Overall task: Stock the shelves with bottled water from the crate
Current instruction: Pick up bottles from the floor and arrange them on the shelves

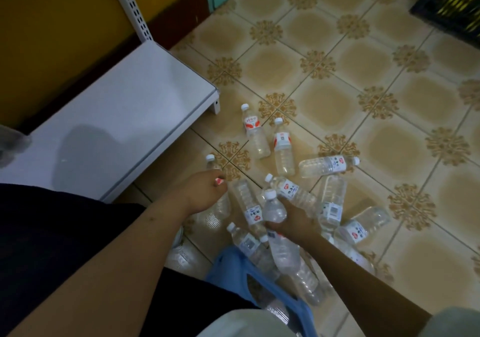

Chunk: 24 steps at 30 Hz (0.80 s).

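Observation:
Several clear water bottles with white caps and red-and-white labels lie scattered on the tiled floor point(363, 59). My left hand point(205, 191) is closed around one bottle point(211, 162) whose cap points up toward the shelf. In my right hand point(291, 220) is another bottle point(272, 207), held upright with its cap at the top. More bottles lie around both hands, among them one point(255, 134) and one point(327, 165) farther out. The white bottom shelf point(109, 118) stands bare at the left.
A dark crate point(452, 1) stands at the top right corner. A blue plastic bag point(259, 279) lies below my hands with bottles on it. The white perforated shelf upright point(132, 4) rises in front of a yellow back panel point(65, 25).

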Available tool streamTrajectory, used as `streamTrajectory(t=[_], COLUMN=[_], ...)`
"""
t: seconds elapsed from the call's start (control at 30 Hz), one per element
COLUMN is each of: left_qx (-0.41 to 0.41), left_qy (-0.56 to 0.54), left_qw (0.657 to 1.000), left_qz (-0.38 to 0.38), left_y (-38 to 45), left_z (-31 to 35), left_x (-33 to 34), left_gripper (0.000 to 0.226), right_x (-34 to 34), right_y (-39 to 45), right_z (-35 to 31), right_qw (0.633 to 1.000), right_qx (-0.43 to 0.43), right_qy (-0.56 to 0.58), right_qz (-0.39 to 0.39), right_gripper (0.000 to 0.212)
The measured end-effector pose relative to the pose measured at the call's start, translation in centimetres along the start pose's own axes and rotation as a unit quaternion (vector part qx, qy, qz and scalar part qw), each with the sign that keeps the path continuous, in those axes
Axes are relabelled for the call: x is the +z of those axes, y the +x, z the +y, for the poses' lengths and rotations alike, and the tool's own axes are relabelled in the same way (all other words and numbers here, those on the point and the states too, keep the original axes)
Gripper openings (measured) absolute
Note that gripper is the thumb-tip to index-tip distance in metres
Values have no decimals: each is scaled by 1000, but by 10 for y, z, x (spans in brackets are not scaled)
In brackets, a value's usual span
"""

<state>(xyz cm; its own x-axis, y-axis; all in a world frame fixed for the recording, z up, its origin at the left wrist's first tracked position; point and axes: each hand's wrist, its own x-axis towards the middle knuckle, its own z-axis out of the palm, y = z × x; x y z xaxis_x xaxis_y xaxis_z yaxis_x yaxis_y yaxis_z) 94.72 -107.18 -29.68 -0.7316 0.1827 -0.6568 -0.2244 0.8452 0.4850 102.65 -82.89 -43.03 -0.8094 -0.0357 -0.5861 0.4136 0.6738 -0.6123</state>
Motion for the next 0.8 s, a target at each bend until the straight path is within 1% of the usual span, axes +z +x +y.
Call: streamTrajectory(t=[0.07,0.13,0.23,0.27,0.33,0.4,0.47,0.5,0.6,0.7,0.8], left_qx=[-3,-2,14,18,17,14,15,16,26,19,15], left_qy=[-53,-80,-102,-123,-192,-259,-295,-301,-321,-372,-418], left_qw=[999,997,993,988,973,954,939,934,913,873,839], left_qz=[-6,3,60,87,126,148,175,194,251,314,349], left_y=[-4,-10,-18,-21,-27,-32,-36,-39,-45,-54,-62], left_z=[3,10,19,20,16,11,7,6,1,-8,-17], left_x=[1,1,-5,-10,-22,-32,-39,-42,-55,-75,-93], left_gripper=[41,44,35,33,29,22,22,25,25,26,31], right_x=[-2,-5,-8,-8,-6,-5,-4,-6,-22,-44,-61], right_y=[-11,-20,-27,-28,-26,-25,-23,-21,-23,-30,-35], right_z=[-30,-66,-119,-133,-154,-167,-176,-179,-185,-186,-188], right_qw=[997,991,979,977,974,971,968,967,965,968,970], right_qx=[-71,-132,-203,-214,-222,-233,-243,-246,-247,-240,-215], right_qy=[8,15,20,21,17,3,6,25,84,62,96], right_qz=[-11,-18,2,11,33,53,64,59,2,-38,-65], right_gripper=[72,67,66,67,69,74,81,82,66,55,48])
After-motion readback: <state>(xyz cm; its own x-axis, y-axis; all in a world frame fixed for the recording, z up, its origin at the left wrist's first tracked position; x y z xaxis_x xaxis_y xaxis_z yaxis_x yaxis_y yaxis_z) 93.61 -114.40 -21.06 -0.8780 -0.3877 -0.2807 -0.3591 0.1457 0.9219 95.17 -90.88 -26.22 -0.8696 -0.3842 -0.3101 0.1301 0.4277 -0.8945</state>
